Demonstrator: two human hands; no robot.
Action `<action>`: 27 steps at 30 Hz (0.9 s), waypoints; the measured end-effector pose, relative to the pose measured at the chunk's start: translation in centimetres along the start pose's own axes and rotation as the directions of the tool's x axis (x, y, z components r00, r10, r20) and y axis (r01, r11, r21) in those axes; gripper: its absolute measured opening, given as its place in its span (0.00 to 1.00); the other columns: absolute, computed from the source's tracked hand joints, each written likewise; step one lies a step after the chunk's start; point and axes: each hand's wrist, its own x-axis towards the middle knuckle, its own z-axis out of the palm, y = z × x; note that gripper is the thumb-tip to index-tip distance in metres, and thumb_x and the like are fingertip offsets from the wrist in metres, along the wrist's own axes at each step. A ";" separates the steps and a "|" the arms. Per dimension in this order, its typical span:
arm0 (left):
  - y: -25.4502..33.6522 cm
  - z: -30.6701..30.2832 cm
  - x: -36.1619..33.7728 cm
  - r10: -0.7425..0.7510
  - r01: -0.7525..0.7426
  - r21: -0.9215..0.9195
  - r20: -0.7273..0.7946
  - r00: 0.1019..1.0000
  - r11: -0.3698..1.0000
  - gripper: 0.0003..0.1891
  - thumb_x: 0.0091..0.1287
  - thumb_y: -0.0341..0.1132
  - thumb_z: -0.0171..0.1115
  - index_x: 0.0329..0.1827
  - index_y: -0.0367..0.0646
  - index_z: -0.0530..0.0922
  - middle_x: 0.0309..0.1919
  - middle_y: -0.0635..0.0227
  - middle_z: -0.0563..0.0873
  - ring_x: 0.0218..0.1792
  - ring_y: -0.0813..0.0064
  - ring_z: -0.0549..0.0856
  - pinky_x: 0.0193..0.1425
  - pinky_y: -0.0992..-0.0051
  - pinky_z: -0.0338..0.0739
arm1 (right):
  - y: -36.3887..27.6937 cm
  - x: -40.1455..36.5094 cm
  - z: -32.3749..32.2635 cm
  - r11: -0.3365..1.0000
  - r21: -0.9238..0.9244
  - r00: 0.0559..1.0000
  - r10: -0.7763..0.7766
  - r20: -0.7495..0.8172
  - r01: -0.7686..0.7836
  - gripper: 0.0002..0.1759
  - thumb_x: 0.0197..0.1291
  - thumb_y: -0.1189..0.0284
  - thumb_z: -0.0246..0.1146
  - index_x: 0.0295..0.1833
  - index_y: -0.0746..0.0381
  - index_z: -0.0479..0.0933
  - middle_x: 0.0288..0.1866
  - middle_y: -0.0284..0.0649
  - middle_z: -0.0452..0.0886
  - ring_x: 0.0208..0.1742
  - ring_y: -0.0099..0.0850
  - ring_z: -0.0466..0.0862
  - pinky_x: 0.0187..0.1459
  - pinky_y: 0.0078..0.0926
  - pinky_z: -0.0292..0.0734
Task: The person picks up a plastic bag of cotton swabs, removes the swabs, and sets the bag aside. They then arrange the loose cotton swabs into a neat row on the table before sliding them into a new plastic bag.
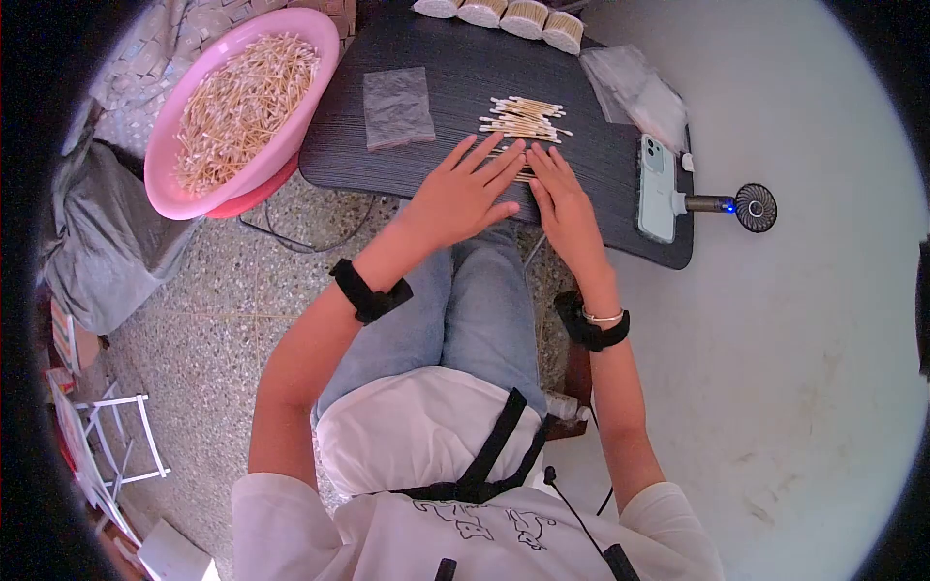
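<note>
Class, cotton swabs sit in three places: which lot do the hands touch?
The loose pile on the dark table, partly under the left hand and right hand; the others are in the pink basin or in bundles at the far edge.

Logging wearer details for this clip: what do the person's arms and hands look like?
Short white sleeves; arms bare below. Left hand and right hand wear no gloves. Black left strap and right strap wrap the wrists; a thin silver bracelet sits by the right one.

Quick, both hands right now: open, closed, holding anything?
Left hand: open, flat on the cotton swabs, gripping nothing.
Right hand: open, flat on the same swabs.
</note>
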 end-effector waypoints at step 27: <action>0.7 0.9 0.2 -0.146 0.121 -0.189 -0.122 0.982 0.974 0.35 0.65 0.37 0.57 0.72 0.32 0.55 0.70 0.49 0.64 0.71 0.56 0.63 0.75 0.60 0.55 | -0.1 0.6 1.3 0.992 0.117 0.992 -0.037 -0.122 0.051 0.20 0.65 0.82 0.51 0.62 0.65 0.71 0.62 0.52 0.75 0.67 0.47 0.71 0.68 0.41 0.65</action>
